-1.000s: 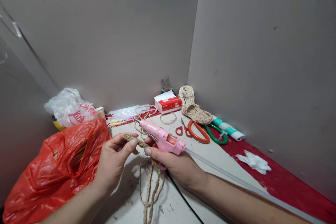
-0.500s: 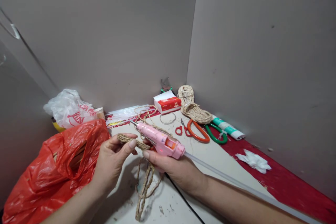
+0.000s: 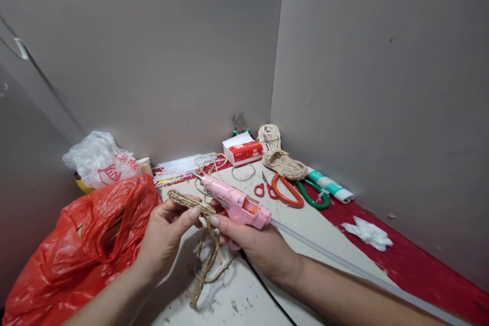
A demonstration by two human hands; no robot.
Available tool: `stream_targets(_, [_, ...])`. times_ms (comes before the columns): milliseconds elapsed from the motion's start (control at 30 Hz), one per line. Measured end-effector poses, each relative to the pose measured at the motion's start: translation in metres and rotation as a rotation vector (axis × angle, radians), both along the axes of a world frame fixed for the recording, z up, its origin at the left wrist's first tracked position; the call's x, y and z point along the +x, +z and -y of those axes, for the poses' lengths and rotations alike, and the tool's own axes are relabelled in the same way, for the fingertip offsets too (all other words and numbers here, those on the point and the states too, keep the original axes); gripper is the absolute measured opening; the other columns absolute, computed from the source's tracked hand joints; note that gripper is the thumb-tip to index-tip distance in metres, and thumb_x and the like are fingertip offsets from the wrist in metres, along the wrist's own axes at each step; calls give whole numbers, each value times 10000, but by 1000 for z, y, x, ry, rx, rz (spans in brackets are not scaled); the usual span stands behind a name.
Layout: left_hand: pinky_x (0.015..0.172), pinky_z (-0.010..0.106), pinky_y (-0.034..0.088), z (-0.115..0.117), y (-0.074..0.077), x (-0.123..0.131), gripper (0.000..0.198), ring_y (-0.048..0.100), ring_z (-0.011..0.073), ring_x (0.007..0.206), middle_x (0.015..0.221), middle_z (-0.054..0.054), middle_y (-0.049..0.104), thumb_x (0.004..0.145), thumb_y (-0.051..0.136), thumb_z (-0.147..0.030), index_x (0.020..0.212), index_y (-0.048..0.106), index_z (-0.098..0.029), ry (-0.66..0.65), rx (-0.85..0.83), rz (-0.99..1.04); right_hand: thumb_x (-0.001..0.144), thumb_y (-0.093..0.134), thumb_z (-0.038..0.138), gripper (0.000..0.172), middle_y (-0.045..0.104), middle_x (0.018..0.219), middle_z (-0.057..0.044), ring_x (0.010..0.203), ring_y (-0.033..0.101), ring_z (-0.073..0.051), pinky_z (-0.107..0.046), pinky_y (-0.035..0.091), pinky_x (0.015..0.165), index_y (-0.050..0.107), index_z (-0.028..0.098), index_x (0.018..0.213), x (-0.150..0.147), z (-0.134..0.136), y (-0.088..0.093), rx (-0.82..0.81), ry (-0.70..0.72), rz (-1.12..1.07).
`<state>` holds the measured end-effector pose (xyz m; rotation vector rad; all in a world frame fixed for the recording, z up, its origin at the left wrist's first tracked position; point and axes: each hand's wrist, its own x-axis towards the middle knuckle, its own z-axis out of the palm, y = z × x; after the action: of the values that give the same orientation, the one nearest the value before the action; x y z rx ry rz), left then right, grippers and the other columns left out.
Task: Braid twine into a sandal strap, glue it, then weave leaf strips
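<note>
My left hand pinches a braided brown rope near its top end; the rest hangs down and trails onto the white board. My right hand grips a pink hot glue gun, nozzle pointing up and left, just right of the pinched rope. A long clear glue stick juts from the gun's back toward the lower right. A black cord runs down from the gun.
A red plastic bag and a white plastic bag lie at left. At the back are clear glue sticks, a red-white box, woven straw pieces, small red scissors, orange and green handled scissors, crumpled white paper. Grey partitions enclose the corner.
The rope's pinched end has lifted and shifted left between my fingers, and its hanging part has swung left. The glue gun has stayed almost in place.
</note>
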<state>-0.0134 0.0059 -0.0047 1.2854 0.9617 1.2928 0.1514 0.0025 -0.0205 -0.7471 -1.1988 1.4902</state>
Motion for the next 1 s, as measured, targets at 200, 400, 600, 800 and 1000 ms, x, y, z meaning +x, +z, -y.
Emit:
stream_targets(200, [634, 242, 478, -1, 7, -2, 155, 563, 115, 624, 721, 7, 666, 693, 771, -256, 808, 709, -172, 82, 51, 27, 744, 714, 432, 257, 561, 599, 6, 529, 488, -104, -227, 349, 462, 654, 182, 750, 0, -4, -19, -147, -43, 73])
stream_targets(400, [619, 236, 482, 1, 1, -3, 169, 575, 107, 608, 709, -18, 652, 715, 756, -245, 865, 696, -197, 98, 76, 27, 736, 730, 419, 318, 548, 646, 31, 518, 471, -80, -200, 338, 447, 650, 196, 948, -1, -3, -13, -128, -45, -67])
stream_targets(600, [621, 230, 478, 1, -3, -2, 151, 565, 105, 618, 716, 2, 650, 725, 749, -242, 847, 705, -165, 61, 43, 7, 759, 711, 391, 259, 515, 631, 45, 528, 434, -67, -192, 337, 472, 632, 188, 899, -2, -4, -13, -82, 1, -79])
stream_targets(800, [693, 229, 487, -3, 1, -1, 195, 606, 118, 705, 805, 35, 702, 743, 734, -262, 920, 733, -178, -66, -91, 94, 731, 729, 344, 220, 530, 682, 37, 535, 438, -66, -207, 343, 485, 609, 184, 823, -4, -2, -10, -109, 12, -62])
stream_targets(1000, [729, 275, 515, -1, 1, 5, 222, 670, 168, 755, 837, 63, 735, 721, 750, -235, 937, 733, -186, -174, -244, 202, 721, 734, 361, 230, 525, 664, 38, 536, 448, -68, -205, 333, 474, 617, 185, 811, -5, -3, -13, -129, 18, -79])
